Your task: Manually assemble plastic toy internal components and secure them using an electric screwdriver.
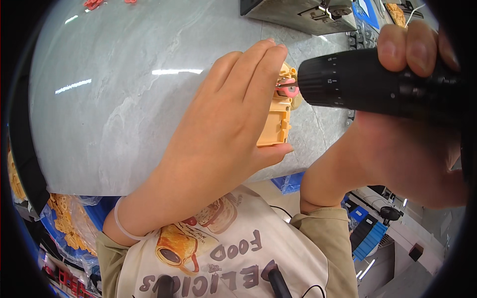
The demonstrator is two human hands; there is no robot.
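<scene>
My left hand (228, 109) lies over a pale yellow plastic housing (274, 130), its fingers across the far end and the thumb along the near edge. Much of the housing is hidden under the palm. A small pink round piece (292, 91) sits in the housing's far part. A black electric screwdriver (348, 77) is gripped in my right hand (407, 149), lying almost level and pointing left. Its thin bit reaches the pink piece; whether it sits in a screw there I cannot tell.
Both hands work over a grey marbled table (124, 119). A grey metal fixture (303, 15) stands at the far edge, with small red pieces (93, 4) at the far left. Below the table's left edge is a plastic bag of yellow parts (69, 223); blue bins (370, 238) are at lower right.
</scene>
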